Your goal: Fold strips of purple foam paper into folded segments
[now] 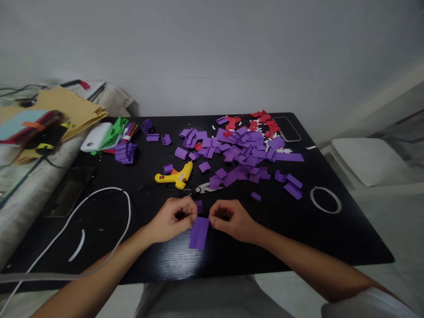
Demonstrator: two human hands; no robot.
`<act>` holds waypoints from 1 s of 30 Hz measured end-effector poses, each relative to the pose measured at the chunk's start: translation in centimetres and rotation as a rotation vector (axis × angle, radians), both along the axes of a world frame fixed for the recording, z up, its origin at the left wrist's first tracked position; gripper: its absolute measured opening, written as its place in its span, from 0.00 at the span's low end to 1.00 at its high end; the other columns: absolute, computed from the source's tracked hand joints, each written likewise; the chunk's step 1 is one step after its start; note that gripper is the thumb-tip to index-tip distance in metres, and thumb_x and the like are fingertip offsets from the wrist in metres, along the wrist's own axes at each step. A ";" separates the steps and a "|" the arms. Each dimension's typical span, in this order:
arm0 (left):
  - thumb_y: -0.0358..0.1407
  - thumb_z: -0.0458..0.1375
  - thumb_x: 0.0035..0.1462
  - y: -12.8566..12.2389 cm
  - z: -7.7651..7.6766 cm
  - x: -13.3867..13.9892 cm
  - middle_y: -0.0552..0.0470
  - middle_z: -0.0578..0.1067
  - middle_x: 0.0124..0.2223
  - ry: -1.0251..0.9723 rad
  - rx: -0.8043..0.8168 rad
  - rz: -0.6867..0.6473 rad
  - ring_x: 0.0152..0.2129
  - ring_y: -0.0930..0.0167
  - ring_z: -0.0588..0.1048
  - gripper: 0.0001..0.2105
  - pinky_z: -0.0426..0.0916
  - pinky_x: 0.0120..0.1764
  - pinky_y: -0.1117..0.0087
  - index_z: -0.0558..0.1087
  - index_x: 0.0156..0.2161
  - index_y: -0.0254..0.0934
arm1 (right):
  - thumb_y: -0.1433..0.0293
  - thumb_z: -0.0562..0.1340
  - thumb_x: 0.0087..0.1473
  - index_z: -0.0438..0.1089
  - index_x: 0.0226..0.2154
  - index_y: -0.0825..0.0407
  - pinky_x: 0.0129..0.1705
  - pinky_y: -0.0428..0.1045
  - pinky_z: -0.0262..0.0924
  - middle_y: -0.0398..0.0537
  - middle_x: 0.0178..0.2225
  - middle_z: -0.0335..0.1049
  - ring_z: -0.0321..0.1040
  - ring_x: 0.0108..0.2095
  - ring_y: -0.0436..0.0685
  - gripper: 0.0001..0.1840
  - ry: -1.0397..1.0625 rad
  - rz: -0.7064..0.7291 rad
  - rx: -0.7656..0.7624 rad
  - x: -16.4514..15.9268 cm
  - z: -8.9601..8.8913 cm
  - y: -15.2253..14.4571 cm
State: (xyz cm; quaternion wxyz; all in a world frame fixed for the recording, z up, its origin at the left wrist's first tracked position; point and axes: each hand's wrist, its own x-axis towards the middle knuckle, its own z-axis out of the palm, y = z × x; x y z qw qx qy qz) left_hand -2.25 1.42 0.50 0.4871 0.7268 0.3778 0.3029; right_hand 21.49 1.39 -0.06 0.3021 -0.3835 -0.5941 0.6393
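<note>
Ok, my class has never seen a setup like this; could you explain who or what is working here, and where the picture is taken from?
There is no machine: a person works with two bare hands. The single picture comes from a camera on their head, looking forward and down.

The left hand pinches a creased piece of purple paper. The right hand has its fingertips at the paper's upper right corner; whether they grip it is hard to tell.

On the black table, beyond the hands, lie a yellow glue gun, a pile of purple pieces and red scraps. A white cable loops at the left.
</note>
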 end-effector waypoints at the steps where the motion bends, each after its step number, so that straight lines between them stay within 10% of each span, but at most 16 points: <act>1: 0.27 0.57 0.57 0.0 -0.1 0.0 0.59 0.69 0.25 -0.005 -0.003 0.003 0.21 0.78 0.65 0.04 0.60 0.27 0.77 0.70 0.31 0.35 | 0.70 0.66 0.50 0.73 0.28 0.53 0.33 0.46 0.63 0.41 0.25 0.71 0.67 0.26 0.49 0.03 0.001 -0.003 0.004 0.0 -0.1 0.0; 17: 0.29 0.57 0.58 -1.2 -0.1 1.4 0.59 0.67 0.25 0.045 -0.014 -0.091 0.21 0.77 0.64 0.05 0.60 0.27 0.77 0.70 0.30 0.35 | 0.72 0.65 0.50 0.74 0.29 0.53 0.33 0.45 0.65 0.41 0.26 0.72 0.67 0.27 0.49 0.01 -0.015 0.096 0.128 -0.3 -0.6 -0.8; 30: 0.34 0.59 0.61 0.6 0.0 -0.4 0.59 0.67 0.24 -0.038 -0.080 0.103 0.21 0.77 0.63 0.08 0.58 0.25 0.77 0.70 0.31 0.35 | 0.65 0.68 0.55 0.72 0.34 0.52 0.36 0.48 0.65 0.43 0.30 0.72 0.68 0.31 0.51 0.08 0.095 -0.086 -0.016 -0.1 -0.5 0.1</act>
